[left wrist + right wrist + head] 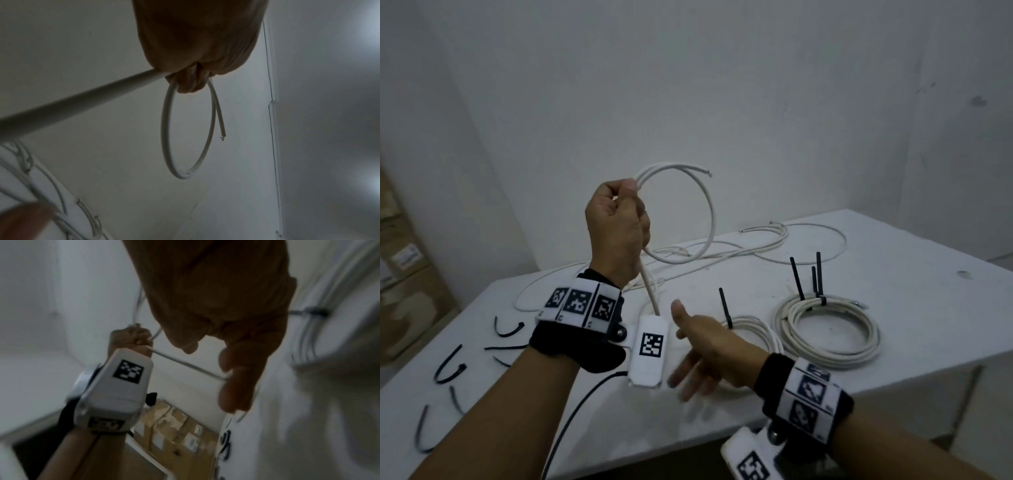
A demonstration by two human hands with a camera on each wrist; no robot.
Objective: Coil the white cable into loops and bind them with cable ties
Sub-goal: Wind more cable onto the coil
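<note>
My left hand (625, 197) is raised above the table and grips a white cable (711, 212) bent into one loop, whose cut end sticks out to the right. The left wrist view shows this loop (165, 129) hanging from the curled fingers (189, 81), with a straight strand running off to the lower left. That strand (185, 363) leads down to my right hand (688, 353), which is low and blurred. Its fingers (236, 369) are straight, the thumb is spread, and the cable touches them. Black cable ties (448, 370) lie loose at the table's left.
Two tied coils lie on the white table (893, 274): a large one (791, 337) at right with upright black tie tails (798, 284) and a smaller one (753, 322) behind my right hand. More loose white cable (774, 240) sprawls at the back. Cardboard boxes (400, 274) stand far left.
</note>
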